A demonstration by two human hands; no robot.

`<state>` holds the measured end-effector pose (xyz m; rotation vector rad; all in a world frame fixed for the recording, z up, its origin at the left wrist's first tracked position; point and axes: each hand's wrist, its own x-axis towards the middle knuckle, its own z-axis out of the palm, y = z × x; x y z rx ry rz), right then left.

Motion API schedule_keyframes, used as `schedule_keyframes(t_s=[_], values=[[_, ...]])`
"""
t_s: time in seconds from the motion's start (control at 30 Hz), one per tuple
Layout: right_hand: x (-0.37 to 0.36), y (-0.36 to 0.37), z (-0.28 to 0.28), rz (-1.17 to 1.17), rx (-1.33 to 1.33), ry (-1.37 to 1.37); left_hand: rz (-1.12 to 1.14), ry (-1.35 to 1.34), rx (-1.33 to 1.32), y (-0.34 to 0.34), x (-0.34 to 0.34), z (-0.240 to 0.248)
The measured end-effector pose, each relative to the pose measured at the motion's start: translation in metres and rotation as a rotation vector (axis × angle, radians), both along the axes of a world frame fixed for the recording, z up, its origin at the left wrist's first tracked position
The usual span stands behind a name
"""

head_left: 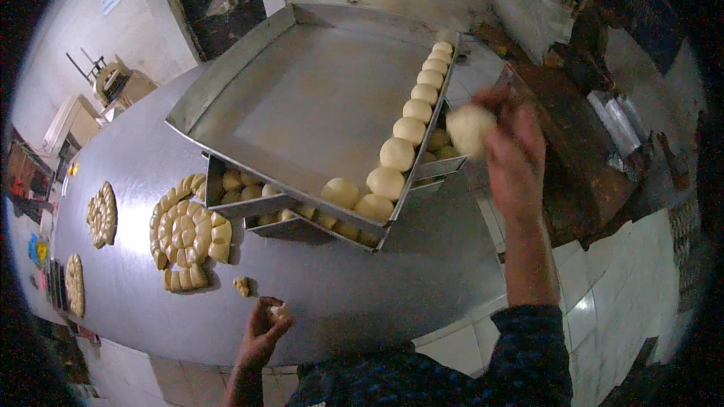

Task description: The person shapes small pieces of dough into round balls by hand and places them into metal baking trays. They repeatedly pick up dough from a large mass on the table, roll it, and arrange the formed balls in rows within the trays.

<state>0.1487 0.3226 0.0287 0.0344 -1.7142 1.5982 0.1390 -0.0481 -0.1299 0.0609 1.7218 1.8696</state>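
We've got our R grip (pixel 516 136) raised just off the R side of the top tray (pixel 302 79), clamped on a dough ball (pixel 469 130); both a bit blurred, ball in the air & apart from the tray. Our L grip (pixel 262 333) is low, nr the table's near edge, fingertips together on a small dough bit (pixel 280 311).

In the top tray, a row of dough balls (pixel 409 130) runs along the R wall, far corner to near corner, w/ an extra ball (pixel 340 193) just L of the row's near end. Under it we see lower trays (pixel 256 206) w/ more balls (pixel 231 180) inside.

On the table (pixel 415 301), L of the trays: a big clump of cut dough pcs (pixel 185 234), + 2 smaller clumps (pixel 102 215) further L. A dough scrap (pixel 241 286) lies btwn the big clump & our L grip.
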Motion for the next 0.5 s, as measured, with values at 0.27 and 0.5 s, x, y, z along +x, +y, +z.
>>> schedule_keyframes(t_s=[0.27,0.5], values=[[-0.017,-0.041,0.046,-0.002,0.285,-0.204,0.257,0.087,-0.171,-0.026,0.001,-0.010],[0.045,-0.183,-0.070,0.319,0.953,-0.196,-0.644,0.711,-0.456,-0.005,0.005,0.024]])
